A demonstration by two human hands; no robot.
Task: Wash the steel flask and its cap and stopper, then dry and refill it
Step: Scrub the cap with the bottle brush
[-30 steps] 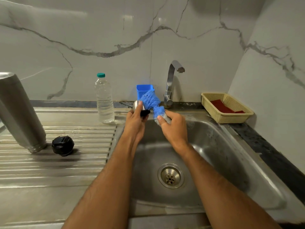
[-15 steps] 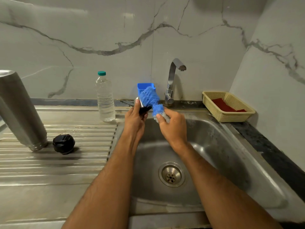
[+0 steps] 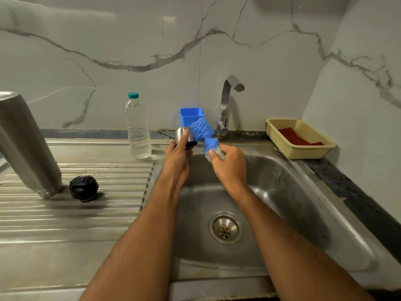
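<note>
My left hand grips the small steel cap over the sink's back edge, its black rim turned right. My right hand holds a blue bristle brush by its lower end, the bristles pressed against the cap's open side. The tall steel flask stands upside down and leaning on the ribbed drainboard at the far left. The black stopper lies right beside it.
A sink basin with a drain lies below my hands, under the dry tap. A clear water bottle stands on the drainboard. Behind are a blue cup and a beige basket with a red cloth.
The brush has shifted slightly against the cap, and the cap now shows more of its steel side. Both hands stay over the back of the sink.
</note>
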